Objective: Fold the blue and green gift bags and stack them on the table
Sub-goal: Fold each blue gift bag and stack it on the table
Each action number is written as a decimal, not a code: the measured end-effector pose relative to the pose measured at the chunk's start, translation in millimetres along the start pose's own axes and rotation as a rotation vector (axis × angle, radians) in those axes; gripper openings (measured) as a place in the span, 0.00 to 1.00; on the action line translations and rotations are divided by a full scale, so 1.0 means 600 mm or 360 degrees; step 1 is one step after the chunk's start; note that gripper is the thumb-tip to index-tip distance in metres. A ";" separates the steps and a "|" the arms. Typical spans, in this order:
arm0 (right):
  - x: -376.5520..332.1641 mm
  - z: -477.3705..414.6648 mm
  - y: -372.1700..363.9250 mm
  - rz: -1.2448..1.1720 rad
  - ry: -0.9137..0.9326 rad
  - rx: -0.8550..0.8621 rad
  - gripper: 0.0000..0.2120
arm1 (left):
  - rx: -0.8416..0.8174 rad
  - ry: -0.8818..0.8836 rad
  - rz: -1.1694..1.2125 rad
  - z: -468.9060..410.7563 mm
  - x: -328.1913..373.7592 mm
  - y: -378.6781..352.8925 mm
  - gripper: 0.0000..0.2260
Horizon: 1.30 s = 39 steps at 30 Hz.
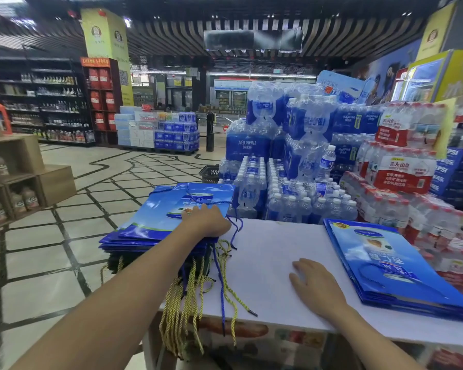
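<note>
Head view showed your left hand (206,220) pressing flat, fingers straight, on the top blue gift bag (161,209) of the left pile (134,243). Your right hand (316,284) lay released on the white table (265,249), near the right-hand bag stack (385,265).

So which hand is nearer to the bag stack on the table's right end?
Right. The right hand lies flat on the table just left of the stack; the left hand rests on the far pile.
</note>
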State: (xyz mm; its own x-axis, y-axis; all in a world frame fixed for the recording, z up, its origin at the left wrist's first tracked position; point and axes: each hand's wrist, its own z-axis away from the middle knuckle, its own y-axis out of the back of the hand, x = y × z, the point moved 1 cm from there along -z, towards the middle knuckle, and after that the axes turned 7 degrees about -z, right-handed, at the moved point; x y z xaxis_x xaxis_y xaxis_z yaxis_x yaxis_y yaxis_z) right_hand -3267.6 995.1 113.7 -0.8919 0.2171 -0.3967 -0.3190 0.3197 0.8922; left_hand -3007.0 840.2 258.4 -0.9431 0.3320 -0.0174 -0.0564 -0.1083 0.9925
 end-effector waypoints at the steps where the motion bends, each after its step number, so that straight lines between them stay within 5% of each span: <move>1: -0.002 0.001 0.002 0.0003 0.0002 0.0001 0.24 | 0.0025 -0.0008 0.0015 0.004 0.008 0.002 0.33; 7: -0.005 0.003 0.006 -0.0149 -0.0020 0.0011 0.23 | 0.0163 -0.0200 0.0084 0.033 0.086 0.019 0.31; 20: 0.027 -0.014 0.035 -0.1754 -0.0585 0.0387 0.13 | -0.0031 -0.0582 -0.0209 0.089 0.316 -0.116 0.32; 23: 0.047 -0.031 0.024 -0.1639 -0.0552 0.0285 0.07 | -0.0143 -0.0573 -0.0173 0.093 0.327 -0.169 0.34; 26: 0.064 -0.045 0.031 -0.1509 -0.0600 0.0097 0.17 | -0.0124 -0.0615 -0.0045 0.091 0.321 -0.190 0.33; 32: 0.044 -0.051 0.057 -0.1671 -0.0834 0.0012 0.17 | 0.0075 -0.0726 0.0027 0.077 0.247 -0.204 0.27; 36: 0.035 -0.066 0.068 -0.0924 -0.0728 -0.0221 0.18 | 0.0041 -0.0842 -0.0035 0.077 0.209 -0.222 0.27; 39: 0.033 -0.076 0.067 -0.0526 -0.0608 -0.0137 0.13 | 0.0089 -0.0864 -0.0060 0.085 0.207 -0.229 0.27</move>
State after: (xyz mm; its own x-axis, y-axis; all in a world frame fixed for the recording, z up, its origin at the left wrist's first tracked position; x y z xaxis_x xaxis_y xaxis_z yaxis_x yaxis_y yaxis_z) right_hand -3312.8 970.3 151.3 -0.5631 0.4441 -0.6969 -0.6038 0.3546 0.7139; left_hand -3099.7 943.9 125.8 -0.6355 0.7721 -0.0031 -0.0553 -0.0416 0.9976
